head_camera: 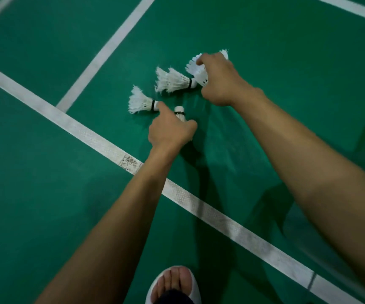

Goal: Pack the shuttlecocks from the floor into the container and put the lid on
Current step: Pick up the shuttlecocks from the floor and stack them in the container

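Several white feather shuttlecocks lie on the green court floor. My right hand is closed around one or more shuttlecocks, whose feather skirts stick out to the left of my fingers. Just left of them a stacked pair of shuttlecocks lies on its side. My left hand grips a shuttlecock with its cork pointing away from me, while the index finger touches the cork of another shuttlecock lying to the left. No container or lid is in view.
White court lines cross the green floor, one diagonal band running under my left forearm. My foot in a white open-toe slipper stands at the bottom edge. Dark shadows of my arms fall on the floor to the right.
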A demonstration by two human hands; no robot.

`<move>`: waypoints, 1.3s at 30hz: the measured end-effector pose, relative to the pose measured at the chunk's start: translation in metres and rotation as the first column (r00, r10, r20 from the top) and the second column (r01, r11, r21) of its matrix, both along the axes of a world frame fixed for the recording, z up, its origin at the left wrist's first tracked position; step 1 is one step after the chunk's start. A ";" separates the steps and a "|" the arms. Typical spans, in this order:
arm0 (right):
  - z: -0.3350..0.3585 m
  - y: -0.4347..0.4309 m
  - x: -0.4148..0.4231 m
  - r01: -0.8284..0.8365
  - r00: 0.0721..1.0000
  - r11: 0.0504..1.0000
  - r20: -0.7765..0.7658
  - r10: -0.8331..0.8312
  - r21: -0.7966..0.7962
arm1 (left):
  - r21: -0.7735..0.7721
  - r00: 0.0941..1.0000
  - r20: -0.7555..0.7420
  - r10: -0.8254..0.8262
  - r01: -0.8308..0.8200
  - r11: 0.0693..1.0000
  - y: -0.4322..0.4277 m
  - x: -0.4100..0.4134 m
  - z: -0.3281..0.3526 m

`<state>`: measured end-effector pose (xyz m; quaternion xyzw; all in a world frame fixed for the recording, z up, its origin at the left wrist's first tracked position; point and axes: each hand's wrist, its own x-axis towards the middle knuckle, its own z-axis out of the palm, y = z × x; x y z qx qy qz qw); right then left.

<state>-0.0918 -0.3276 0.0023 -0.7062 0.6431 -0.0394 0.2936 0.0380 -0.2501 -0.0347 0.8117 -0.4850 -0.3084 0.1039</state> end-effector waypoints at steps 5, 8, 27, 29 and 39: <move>-0.034 -0.001 0.009 0.022 0.994 0.998 -0.109 -0.029 -0.062 | -0.230 0.978 -0.087 0.187 -0.202 0.952 -0.013 0.013 0.010; -0.041 0.010 0.005 0.156 0.986 0.979 -0.042 -0.163 -0.132 | -0.410 0.968 0.083 0.238 -0.184 0.893 -0.019 0.030 0.010; 0.035 0.072 -0.028 0.114 0.991 0.900 -0.118 -0.070 0.421 | -0.220 0.977 -0.039 0.211 -0.215 0.952 0.038 0.022 0.005; 0.039 0.088 -0.032 0.122 0.992 0.907 -0.061 -0.106 0.403 | -0.250 0.961 -0.181 0.209 -0.250 0.935 0.046 0.009 0.018; 0.070 0.176 -0.068 0.290 0.948 0.940 0.081 -0.308 0.178 | -0.019 0.676 -0.709 0.203 -0.306 0.952 0.089 -0.052 0.056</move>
